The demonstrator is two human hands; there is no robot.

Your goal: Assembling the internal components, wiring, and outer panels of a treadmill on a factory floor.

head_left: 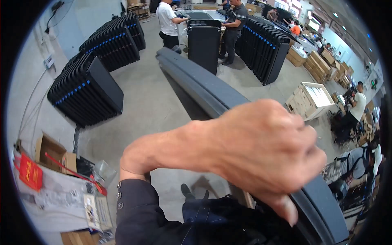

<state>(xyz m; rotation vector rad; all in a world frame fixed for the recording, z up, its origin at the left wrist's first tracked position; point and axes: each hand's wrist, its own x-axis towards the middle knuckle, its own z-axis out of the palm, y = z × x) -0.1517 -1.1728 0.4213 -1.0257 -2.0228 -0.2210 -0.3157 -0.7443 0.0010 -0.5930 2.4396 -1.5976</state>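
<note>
A wide workshop with a grey concrete floor [147, 106] spreads out beyond the hand. Far off to its left, a cluttered bench holds an open cardboard box [51, 151] and a red packet [30, 173]. Above those, rows of black panels with blue clips [85, 92] stand stacked on the floor. Next comes the person's left hand [261, 151], its dark sleeve [139, 212] buttoned at the cuff. The hand curls over the top edge of a long dark grey panel [204, 85] that runs away from it toward two people standing at an upright black case [203, 43]. Its fingers wrap out of sight, so the grip looks closed but not fully shown. A steady carry, I judge, wants the long piece kept level. The right hand is not in sight. To the right of the hand, cardboard cartons [318, 65] and seated workers line the wall.
</note>
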